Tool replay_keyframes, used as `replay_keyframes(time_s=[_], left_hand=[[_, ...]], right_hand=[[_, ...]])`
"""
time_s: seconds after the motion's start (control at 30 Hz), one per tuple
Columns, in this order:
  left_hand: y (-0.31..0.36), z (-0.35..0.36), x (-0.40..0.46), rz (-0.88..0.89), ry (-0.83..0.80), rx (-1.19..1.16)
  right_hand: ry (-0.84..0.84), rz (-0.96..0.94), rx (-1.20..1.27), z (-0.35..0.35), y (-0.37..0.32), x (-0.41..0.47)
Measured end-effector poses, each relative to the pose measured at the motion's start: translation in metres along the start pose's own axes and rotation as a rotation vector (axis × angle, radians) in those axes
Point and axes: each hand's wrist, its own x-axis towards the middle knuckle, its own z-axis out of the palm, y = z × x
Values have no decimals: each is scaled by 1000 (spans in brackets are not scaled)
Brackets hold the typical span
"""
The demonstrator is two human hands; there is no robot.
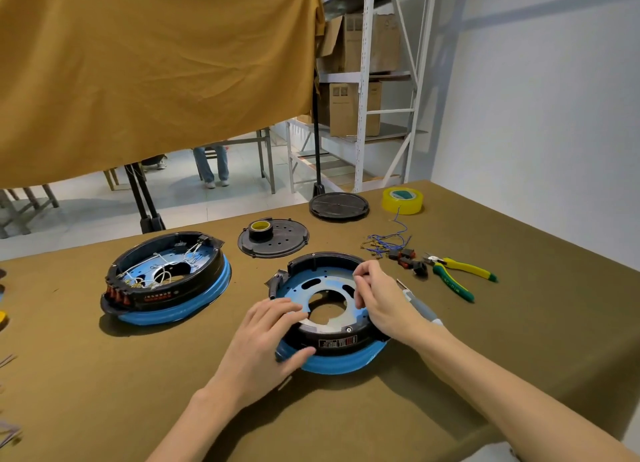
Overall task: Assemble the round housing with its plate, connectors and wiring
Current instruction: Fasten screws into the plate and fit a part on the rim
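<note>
Currently my left hand (273,337) lies flat-fingered on the blue plate (304,288), thumb at the round housing (332,340) rim near table centre. Right hand (377,295) pinches something small over the far rim; cannot identify it. Risk: plate shifts if pressure eases, misaligning holes. Wired connectors (391,247) lie well apart.

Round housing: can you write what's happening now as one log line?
left hand: steadies round housing | right hand: fingers pinched over plate | wiring: loose on table
</note>
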Motion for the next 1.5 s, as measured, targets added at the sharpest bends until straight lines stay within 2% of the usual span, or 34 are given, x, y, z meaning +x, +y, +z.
replay_keyframes(time_s=[0.2, 0.37, 0.5, 0.6, 0.73, 0.8, 0.9, 1.03, 1.17, 1.3, 1.4, 1.5], left_hand=[[20, 1, 11, 63, 11, 25], [48, 11, 16, 17, 6, -24], [30, 1, 8, -42, 12, -139], [13, -8, 0, -57, 4, -140], [28, -3, 9, -28, -34, -180], [33, 2, 11, -13, -39, -197], [24, 0, 7, -46, 22, -218], [14, 2, 5, -109, 68, -201], [30, 13, 13, -130, 83, -111], [35, 20, 12, -142, 117, -165], [33, 24, 6, -125, 178, -212], [36, 27, 5, -76, 236, -230]], right_hand=[[-126, 34, -83, -23, -5, 19], [-80, -48, -71, -8, -16, 3], [-72, -72, -209, 1, -11, -13], [-93, -47, -178, -9, -7, -2], [-169, 21, -133, -21, -13, 15], [-132, -43, -151, -21, -21, 14], [-33, -166, -18, -10, -37, -5], [-47, -191, 122, 9, -52, -33], [-38, -167, 121, 11, -51, -39], [-69, -181, 52, 8, -40, -47], [-4, -223, -26, 11, -33, -54], [80, -209, 31, 14, -32, -56]])
